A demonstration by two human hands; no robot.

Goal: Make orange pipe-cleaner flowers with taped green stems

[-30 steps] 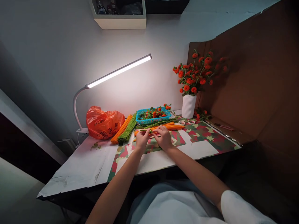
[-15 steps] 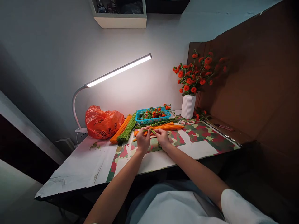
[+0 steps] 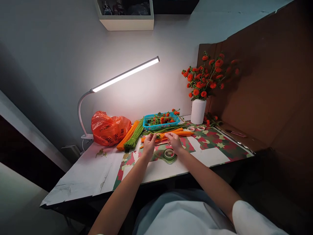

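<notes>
My left hand (image 3: 149, 144) is closed in a pinch on a pipe-cleaner flower (image 3: 158, 136), small, with green at its base and some orange. Just to the right, my right hand (image 3: 173, 141) is closed, thumb and finger together; what it pinches, if anything, is too small to make out. Below and between the hands lies a roll of green tape (image 3: 169, 153) on the table. Orange pipe cleaners (image 3: 181, 133) lie loose behind my fingers, partly hidden by them.
A blue basket (image 3: 150, 126) holds orange flowers on green stems. Left of it are green pipe cleaners (image 3: 134, 136), orange ones (image 3: 127, 135) and a red plastic bag (image 3: 110, 129). A white vase (image 3: 198, 112) with flowers stands right. A lamp (image 3: 127, 74) shines overhead.
My hands have moved apart, the right one going right and slightly up. The tape roll, mostly hidden behind the right hand before, now shows fully.
</notes>
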